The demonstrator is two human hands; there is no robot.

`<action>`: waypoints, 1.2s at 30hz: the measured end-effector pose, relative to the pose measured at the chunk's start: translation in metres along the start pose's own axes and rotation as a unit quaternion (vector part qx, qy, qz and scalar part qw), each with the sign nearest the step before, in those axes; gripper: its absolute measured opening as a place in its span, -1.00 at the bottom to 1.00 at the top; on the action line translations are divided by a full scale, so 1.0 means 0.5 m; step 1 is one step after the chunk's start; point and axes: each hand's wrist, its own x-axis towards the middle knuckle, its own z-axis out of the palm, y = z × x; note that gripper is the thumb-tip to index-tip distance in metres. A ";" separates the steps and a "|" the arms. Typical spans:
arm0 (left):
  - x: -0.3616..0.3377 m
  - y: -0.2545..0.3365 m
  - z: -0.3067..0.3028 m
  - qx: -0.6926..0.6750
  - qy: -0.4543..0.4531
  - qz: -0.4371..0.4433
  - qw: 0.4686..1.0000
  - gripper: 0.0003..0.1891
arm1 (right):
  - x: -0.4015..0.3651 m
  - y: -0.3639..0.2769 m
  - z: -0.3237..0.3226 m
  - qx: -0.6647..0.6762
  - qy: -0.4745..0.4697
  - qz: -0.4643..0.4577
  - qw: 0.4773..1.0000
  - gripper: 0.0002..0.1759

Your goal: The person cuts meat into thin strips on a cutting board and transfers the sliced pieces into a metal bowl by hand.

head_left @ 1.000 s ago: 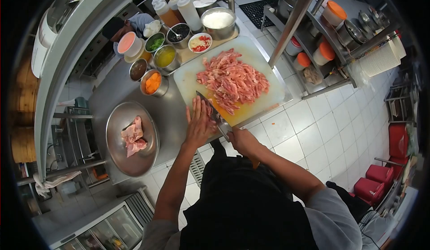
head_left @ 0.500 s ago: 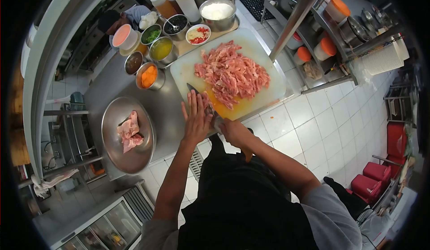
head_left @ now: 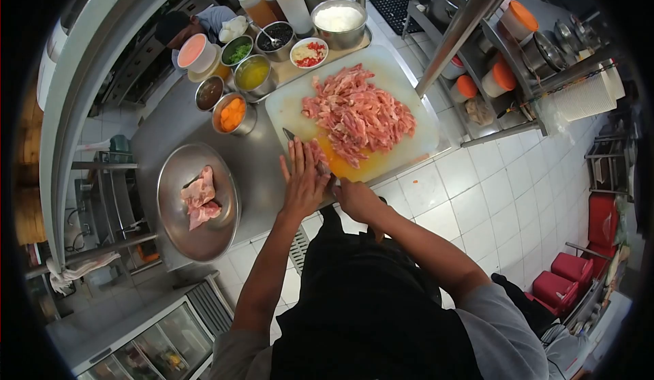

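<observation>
My right hand is wrapped around the handle of a kitchen knife, whose dark tip points to the far left. Its blade runs along the near left edge of a white cutting board, and fingers hide much of it. Flat over the blade and a small strip of raw meat lies my left hand, fingers stretched out. A large heap of sliced raw meat covers the middle of the board, with yellowish-orange liquid beside it. Two larger meat pieces rest in an oval steel bowl to the left.
Beyond the board stand metal cups, including one with orange contents, a bowl of chopped red and pale bits, a tub of white powder and squeeze bottles. A steel post rises at right. Another person is behind the counter.
The view has shifted slightly. My right hand and the knife have slid a little forward and left relative to the board. My left hand stays flat over the meat.
</observation>
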 end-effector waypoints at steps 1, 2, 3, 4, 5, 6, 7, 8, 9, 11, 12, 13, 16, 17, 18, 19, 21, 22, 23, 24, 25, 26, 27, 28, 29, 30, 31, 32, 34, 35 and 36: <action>0.000 0.000 0.000 -0.001 -0.002 0.000 1.000 -0.05 | 0.010 -0.001 0.005 0.002 0.006 -0.013 1.000 -0.60; 0.001 0.001 0.001 0.006 0.008 -0.001 1.000 -0.06 | 0.010 -0.003 0.013 0.002 0.004 -0.009 1.000 -0.60; 0.001 0.003 0.003 0.012 0.019 -0.002 1.000 -0.08 | 0.010 -0.005 0.019 -0.001 0.014 -0.006 1.000 -0.61; 0.003 0.006 0.004 0.011 0.020 -0.002 1.000 -0.08 | 0.010 -0.005 0.018 -0.005 0.024 -0.004 1.000 -0.61; 0.004 0.008 0.005 0.013 0.018 -0.009 1.000 -0.09 | 0.004 -0.003 0.017 -0.007 0.023 -0.005 1.000 -0.61; 0.002 0.006 0.004 0.017 0.014 -0.017 1.000 -0.11 | -0.008 -0.003 0.018 -0.015 0.044 -0.041 0.998 -0.62; 0.000 0.003 0.004 0.019 0.013 -0.019 1.000 -0.11 | -0.021 -0.003 0.021 -0.022 0.065 -0.076 0.995 -0.62; 0.000 0.004 0.007 0.028 0.018 -0.018 0.999 -0.11 | -0.036 0.000 0.021 -0.022 0.063 -0.075 0.995 -0.62; 0.000 0.007 0.010 0.038 0.024 -0.016 0.999 -0.12 | -0.052 0.002 0.015 -0.027 0.005 -0.008 1.000 -0.62; -0.004 0.008 0.009 0.040 0.020 -0.024 0.999 -0.13 | -0.080 0.016 0.015 -0.032 -0.054 0.058 0.996 -0.62; -0.001 0.009 0.009 0.043 0.018 -0.028 0.999 -0.13 | -0.089 0.023 0.010 -0.066 -0.064 0.030 0.995 -0.62; -0.002 0.009 0.009 0.044 0.019 -0.029 0.998 -0.13 | -0.098 0.027 0.008 -0.099 -0.075 0.002 0.992 -0.62; 0.000 0.011 0.010 0.047 0.025 -0.033 0.998 -0.13 | -0.144 -0.007 -0.043 -0.065 -0.091 0.060 0.992 -0.60; 0.000 0.010 0.009 0.043 0.023 -0.035 0.998 -0.14 | -0.155 0.001 -0.043 -0.066 -0.089 0.059 0.992 -0.60; 0.000 0.009 0.012 0.039 0.022 -0.035 0.998 -0.14 | -0.170 0.011 -0.045 -0.062 -0.096 0.067 0.991 -0.58; 0.000 0.008 0.013 0.038 0.023 -0.032 0.998 -0.14 | -0.183 0.021 -0.050 -0.058 -0.102 0.075 0.990 -0.57; -0.001 0.007 0.015 0.037 0.021 -0.039 0.998 -0.16 | -0.211 0.032 -0.072 -0.071 -0.119 0.082 0.987 -0.57; -0.002 0.007 0.015 0.037 0.022 -0.034 0.998 -0.16 | -0.225 0.034 -0.090 -0.083 -0.140 0.088 0.983 -0.58; -0.004 0.007 0.012 0.022 0.024 -0.031 0.999 -0.17 | -0.241 0.049 -0.117 -0.082 -0.135 0.089 0.983 -0.58; -0.003 0.007 0.009 0.008 0.026 -0.028 0.999 -0.17 | -0.257 0.072 -0.153 -0.076 -0.155 0.051 0.984 -0.59; -0.007 0.006 0.008 0.011 0.028 -0.024 0.999 -0.17 | -0.271 0.087 -0.187 -0.070 -0.176 0.012 0.982 -0.59; -0.011 0.004 0.007 0.004 0.042 -0.008 0.999 -0.17 | -0.280 0.090 -0.227 -0.026 -0.195 0.064 0.978 -0.58; -0.010 0.002 0.004 -0.003 0.055 0.006 0.998 -0.17 | -0.283 0.080 -0.267 0.018 -0.213 0.116 0.970 -0.57; -0.006 0.004 -0.002 -0.001 0.052 0.010 0.999 -0.17 | -0.272 0.051 -0.291 0.025 -0.190 0.175 0.966 -0.53; -0.006 0.008 -0.006 0.006 0.044 0.028 0.999 -0.17 | -0.257 0.057 -0.281 0.051 -0.137 0.143 0.979 -0.53; -0.004 0.012 -0.009 0.015 0.039 0.044 0.998 -0.17 | -0.224 0.063 -0.262 0.064 -0.101 0.115 0.986 -0.54; 0.000 0.013 -0.009 0.017 0.038 0.047 0.998 -0.17 | -0.179 0.068 -0.234 0.076 -0.063 0.083 0.992 -0.54; 0.003 0.013 -0.011 0.020 0.029 0.051 0.998 -0.16 | -0.133 0.076 -0.196 0.072 -0.024 0.050 0.996 -0.56; 0.009 0.011 -0.012 0.025 0.017 0.056 0.998 -0.16 | -0.051 0.066 -0.134 0.067 0.059 -0.009 0.996 -0.58; 0.010 0.008 -0.011 0.021 0.017 0.065 0.998 -0.18 | -0.019 0.055 -0.111 0.067 0.102 -0.036 0.992 -0.57; 0.007 0.005 -0.010 0.016 0.016 0.073 0.997 -0.19 | 0.006 0.052 -0.090 0.070 0.100 -0.035 0.992 -0.57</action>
